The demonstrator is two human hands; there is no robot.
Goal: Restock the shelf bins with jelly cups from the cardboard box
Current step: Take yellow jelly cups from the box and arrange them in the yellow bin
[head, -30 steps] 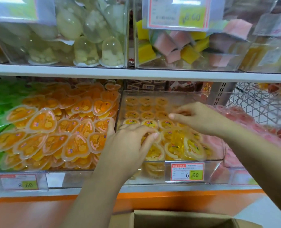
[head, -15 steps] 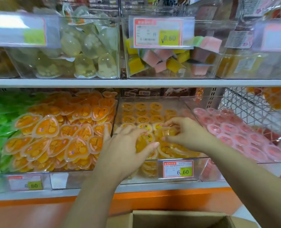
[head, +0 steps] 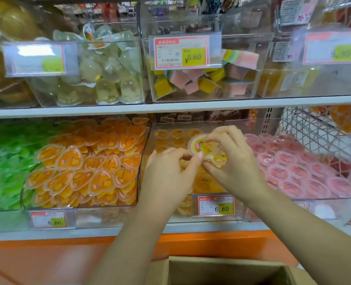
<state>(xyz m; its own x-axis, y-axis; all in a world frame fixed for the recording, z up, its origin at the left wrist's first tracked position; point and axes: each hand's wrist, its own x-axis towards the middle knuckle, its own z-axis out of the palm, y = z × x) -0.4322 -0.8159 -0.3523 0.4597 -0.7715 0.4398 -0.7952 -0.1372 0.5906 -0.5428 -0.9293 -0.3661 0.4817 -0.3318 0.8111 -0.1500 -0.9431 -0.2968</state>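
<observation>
Both hands work over the clear middle bin (head: pixel 188 218) on the lower shelf, which holds round yellow jelly cups. My right hand (head: pixel 230 161) pinches a yellow jelly cup (head: pixel 201 145) lifted above the pile, its foil lid tilted toward me, and a second cup (head: pixel 219 160) lies under its fingers. My left hand (head: pixel 168 173) meets it from the left, thumb and fingertips touching the lifted cup's lower edge. The open cardboard box (head: pixel 228 270) stands below the shelf at the bottom; I cannot see what is inside.
Left of the middle bin lie heart-shaped orange cups (head: pixel 84 163) and green jellies (head: pixel 3 161); pink round cups (head: pixel 298 171) fill the right bin. A wire basket (head: pixel 322 132) hangs at right. The upper shelf (head: pixel 170 106) carries bins with price tags.
Both hands have risen from the pile in the middle bin. The right hand has lifted a yellow cup and the left hand has come up to touch it. The camera tilted upward.
</observation>
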